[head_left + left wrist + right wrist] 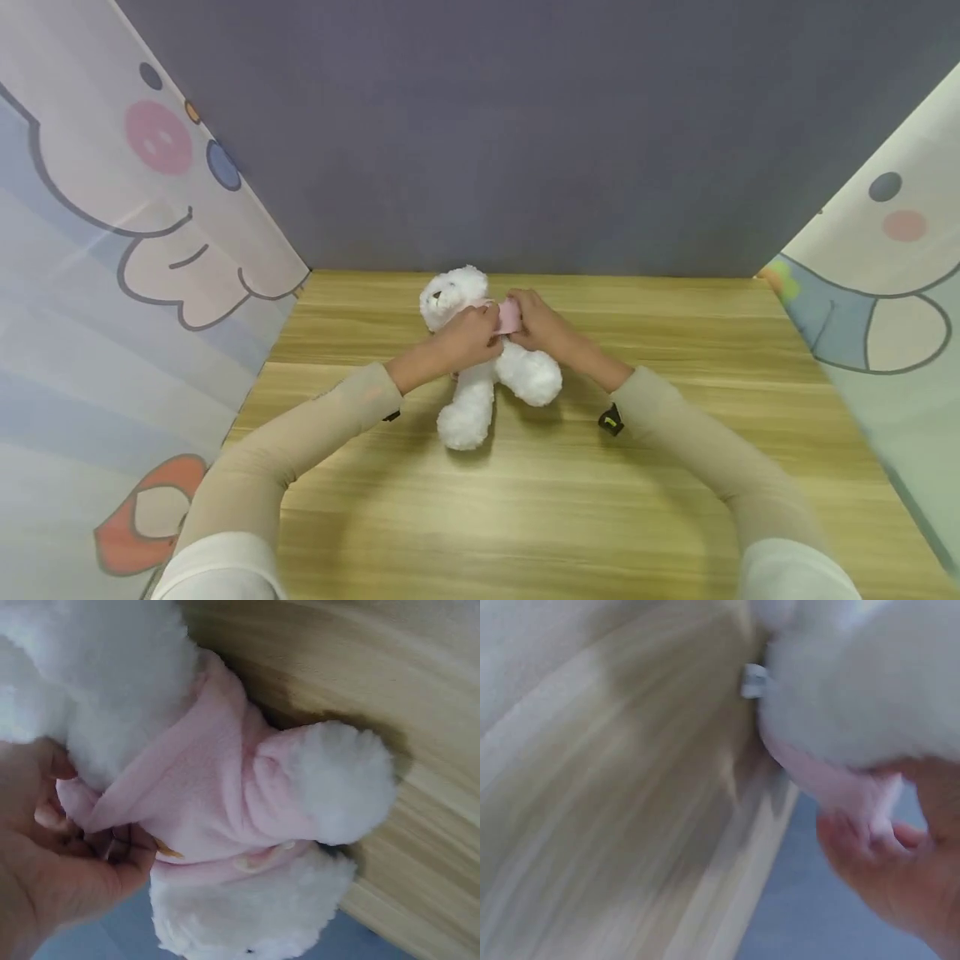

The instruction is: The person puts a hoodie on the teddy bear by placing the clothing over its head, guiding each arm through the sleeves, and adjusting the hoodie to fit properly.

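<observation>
A white plush bear (465, 408) lies on the wooden table, its head (453, 293) toward the far left and its legs toward the near side. It wears a pink shirt (202, 772), whose hem stands away from the fur. With thumb and fingers my left hand (472, 335) pinches the shirt's lower edge, as the left wrist view shows closely. My right hand (542, 325) pinches the pink cloth on the other side; that view is blurred. A stretch of pink cloth (510, 317) shows between both hands. In the head view they hide much of the bear's body.
The wooden table (600, 517) meets a dark grey panel (525, 133) just behind the bear. Printed cartoon curtains hang at the left (67, 350) and right (885, 275). A small white tag (754, 681) sticks out from the bear in the right wrist view.
</observation>
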A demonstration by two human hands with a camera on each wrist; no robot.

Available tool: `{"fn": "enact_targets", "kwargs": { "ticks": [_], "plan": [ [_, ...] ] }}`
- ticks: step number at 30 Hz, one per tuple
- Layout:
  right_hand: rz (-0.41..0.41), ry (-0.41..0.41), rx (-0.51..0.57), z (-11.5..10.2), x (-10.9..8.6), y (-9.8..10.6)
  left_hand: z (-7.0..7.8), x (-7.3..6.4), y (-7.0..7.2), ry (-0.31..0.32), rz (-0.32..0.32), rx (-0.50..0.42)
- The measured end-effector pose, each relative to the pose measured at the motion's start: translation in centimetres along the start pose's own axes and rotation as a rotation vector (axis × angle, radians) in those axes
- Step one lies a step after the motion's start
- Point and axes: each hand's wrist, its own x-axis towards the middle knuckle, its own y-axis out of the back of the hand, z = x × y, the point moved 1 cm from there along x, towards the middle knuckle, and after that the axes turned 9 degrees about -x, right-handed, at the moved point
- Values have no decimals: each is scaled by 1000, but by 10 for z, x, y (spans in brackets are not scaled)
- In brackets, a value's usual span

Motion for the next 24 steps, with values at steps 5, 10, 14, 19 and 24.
{"fn": "enact_targets", "kwargs": {
  "ticks": [5, 10, 14, 19, 24],
  "plan": [
    [-143, -79, 365, 4, -5, 18, 1, 10, 0, 98, 6, 163],
    [-162, -94, 357, 9, -7, 23, 8, 17, -5, 190, -50, 367],
    [-142, -61, 326, 11, -8, 23, 15, 25, -11, 148, -80, 504],
    [-127, -39, 324, 13, -5, 28, 13, 29, -12, 110, -48, 539],
    [-66, -39, 199, 22, -5, 34, 5, 20, -10, -3, -10, 473]
  ]
}}
